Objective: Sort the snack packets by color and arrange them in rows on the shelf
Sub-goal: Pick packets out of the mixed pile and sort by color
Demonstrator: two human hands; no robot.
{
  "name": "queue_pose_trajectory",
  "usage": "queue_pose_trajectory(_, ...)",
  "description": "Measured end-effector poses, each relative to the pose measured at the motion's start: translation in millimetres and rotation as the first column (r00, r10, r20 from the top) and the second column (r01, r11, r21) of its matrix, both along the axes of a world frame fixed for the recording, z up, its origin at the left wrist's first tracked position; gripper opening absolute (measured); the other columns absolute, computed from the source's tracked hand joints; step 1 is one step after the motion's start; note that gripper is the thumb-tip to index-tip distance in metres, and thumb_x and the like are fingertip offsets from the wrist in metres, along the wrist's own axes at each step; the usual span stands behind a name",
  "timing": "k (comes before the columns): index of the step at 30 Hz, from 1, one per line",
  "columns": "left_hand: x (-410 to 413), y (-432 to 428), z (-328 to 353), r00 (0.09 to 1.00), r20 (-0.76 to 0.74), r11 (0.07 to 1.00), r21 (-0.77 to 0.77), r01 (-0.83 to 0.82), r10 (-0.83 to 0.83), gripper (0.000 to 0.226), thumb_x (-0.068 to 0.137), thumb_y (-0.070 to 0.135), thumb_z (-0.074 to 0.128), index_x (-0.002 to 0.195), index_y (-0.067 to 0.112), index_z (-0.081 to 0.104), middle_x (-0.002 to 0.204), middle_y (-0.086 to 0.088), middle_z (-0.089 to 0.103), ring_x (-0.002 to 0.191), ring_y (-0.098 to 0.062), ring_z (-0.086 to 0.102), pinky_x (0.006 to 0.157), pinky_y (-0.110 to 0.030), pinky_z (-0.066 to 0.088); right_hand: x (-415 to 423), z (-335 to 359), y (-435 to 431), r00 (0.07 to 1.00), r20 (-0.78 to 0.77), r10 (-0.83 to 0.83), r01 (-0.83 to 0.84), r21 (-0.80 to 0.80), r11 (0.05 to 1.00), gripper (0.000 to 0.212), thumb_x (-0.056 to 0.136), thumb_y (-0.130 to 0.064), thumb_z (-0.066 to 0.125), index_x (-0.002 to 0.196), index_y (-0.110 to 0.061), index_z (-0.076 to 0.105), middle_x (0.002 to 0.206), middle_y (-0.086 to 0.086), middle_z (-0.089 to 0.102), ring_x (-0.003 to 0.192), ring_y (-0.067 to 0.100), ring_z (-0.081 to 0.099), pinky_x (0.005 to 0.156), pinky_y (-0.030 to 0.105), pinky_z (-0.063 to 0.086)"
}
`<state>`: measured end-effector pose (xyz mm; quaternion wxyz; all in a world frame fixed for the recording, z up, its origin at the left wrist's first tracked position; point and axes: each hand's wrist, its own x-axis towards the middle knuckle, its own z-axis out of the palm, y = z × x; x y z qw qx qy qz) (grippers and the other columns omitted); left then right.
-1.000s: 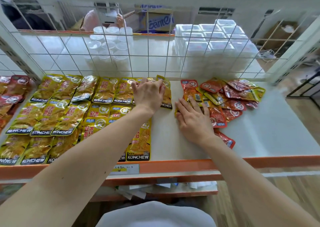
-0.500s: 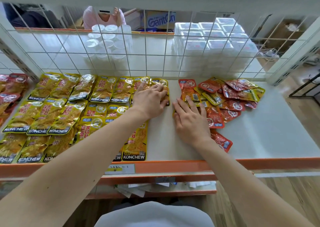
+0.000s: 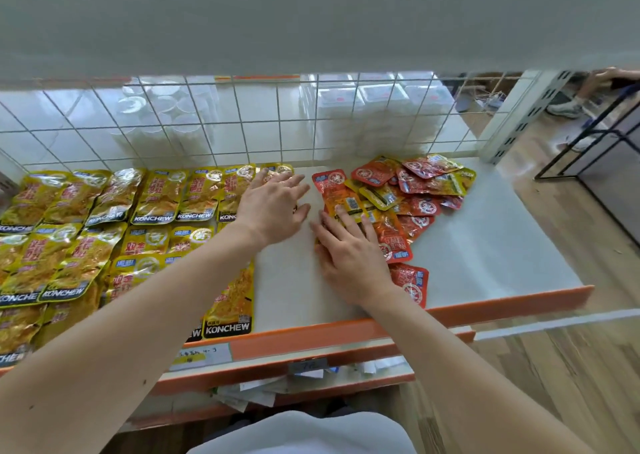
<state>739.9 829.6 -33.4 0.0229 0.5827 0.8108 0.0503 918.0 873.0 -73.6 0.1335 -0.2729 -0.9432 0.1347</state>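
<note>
Yellow KONCHEW packets (image 3: 114, 232) lie in rows across the left half of the white shelf (image 3: 485, 246). A loose pile of red packets (image 3: 412, 190) mixed with a few yellow ones sits at the right of the middle. My left hand (image 3: 273, 208) lies flat with straight fingers over the right end of the back yellow row. My right hand (image 3: 349, 249) rests with spread fingers on the left edge of the mixed pile, fingertips on an orange-red packet (image 3: 332, 190).
A white wire grid (image 3: 242, 124) closes the shelf's back, with stacked clear cups and white boxes behind it. The shelf's orange front rail (image 3: 346, 336) carries a paper label. A shelf board hangs close overhead. Wooden floor and a black frame lie to the right.
The view tilted down and the upper shelf now fills the top. My left hand has flattened and slid slightly right off the yellow row's end. My right hand stays on the pile's left edge.
</note>
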Motion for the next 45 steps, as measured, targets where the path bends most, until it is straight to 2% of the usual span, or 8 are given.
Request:
queue_pose_trajectory(6,43,24,7,0.994,0.063,0.983,0.166,0.074,-0.085,0.047,0.101,0.036,0.049,0.145,0.020,0.053,0.152,0.000,0.049,0.140,-0.024,0.044,0.119,-0.040,0.023,48,24,38,0.900,-0.357,-0.249,0.221,-0.118,0.968,0.034,0.093,-0.027,0.055,0.124,-0.017,0.066,0.132,-0.001,0.064,0.125,0.017,0.055,0.107,0.040,0.041)
queue_pose_trajectory(10,68,52,8,0.988,0.127,0.987,0.141,0.071,-0.089,0.054,0.100,0.043,0.050,0.149,0.021,0.046,0.154,-0.004,0.046,0.141,-0.029,0.041,0.113,-0.044,0.034,78,24,84,0.843,-0.181,-0.507,0.467,-0.224,0.856,0.035,0.095,-0.022,0.057,0.129,-0.014,0.062,0.135,0.003,0.060,0.127,0.028,0.050,0.104,0.046,0.042)
queue_pose_trajectory(14,79,88,4,0.978,0.208,0.996,-0.084,0.028,-0.010,0.073,0.094,0.066,0.045,0.156,0.032,0.027,0.164,-0.011,0.027,0.152,-0.034,0.019,0.118,-0.053,0.030,91,18,109,0.917,0.071,-0.394,0.400,-0.139,0.906,0.049,0.099,-0.035,0.049,0.147,-0.026,0.046,0.157,-0.005,0.038,0.146,0.020,0.026,0.113,0.048,0.027)
queue_pose_trajectory(17,82,101,-1,0.980,0.199,0.987,-0.156,0.023,0.008,0.078,0.089,0.075,0.045,0.154,0.035,0.027,0.153,-0.014,0.043,0.142,-0.039,0.036,0.113,-0.055,0.036,96,12,116,0.929,0.134,-0.345,0.360,-0.107,0.927,0.050,0.102,-0.042,0.043,0.151,-0.034,0.040,0.159,-0.010,0.034,0.149,0.015,0.020,0.114,0.046,0.020)
queue_pose_trajectory(22,100,92,3,0.979,0.203,1.000,-0.016,0.001,0.002,0.060,0.088,0.065,0.060,0.129,0.021,0.054,0.119,-0.016,0.058,0.118,-0.038,0.053,0.095,-0.047,0.047,109,16,118,0.934,0.102,-0.343,0.345,-0.012,0.938,0.042,0.096,-0.046,0.054,0.136,-0.033,0.057,0.145,-0.010,0.050,0.138,0.017,0.036,0.104,0.045,0.025)
queue_pose_trajectory(28,137,79,-10,0.971,0.221,0.983,0.179,0.046,-0.086,0.032,0.095,0.041,0.065,0.106,0.011,0.060,0.119,-0.014,0.054,0.106,-0.035,0.059,0.082,-0.043,0.050,134,17,116,0.938,0.083,-0.336,0.339,-0.026,0.941,0.048,0.083,-0.061,0.067,0.112,-0.024,0.061,0.127,-0.002,0.053,0.126,0.025,0.040,0.099,0.047,0.033)
queue_pose_trajectory(33,154,79,-9,0.975,0.215,0.975,0.222,0.009,-0.058,0.031,0.097,0.033,0.063,0.109,0.005,0.059,0.125,-0.016,0.054,0.109,-0.035,0.059,0.082,-0.045,0.056,149,13,112,0.955,0.062,-0.291,0.298,-0.146,0.944,0.057,0.081,-0.062,0.069,0.124,-0.027,0.058,0.144,-0.006,0.046,0.136,0.020,0.034,0.106,0.049,0.030)
queue_pose_trajectory(45,150,57,4,0.972,0.216,0.934,0.357,0.004,-0.087,0.021,0.091,0.028,0.059,0.091,0.007,0.061,0.083,-0.005,0.058,0.071,-0.022,0.056,0.059,-0.034,0.049,158,8,111,0.957,-0.009,-0.290,0.285,-0.165,0.944,0.057,0.085,-0.047,0.072,0.135,-0.023,0.059,0.142,-0.003,0.051,0.135,0.022,0.037,0.108,0.046,0.026)
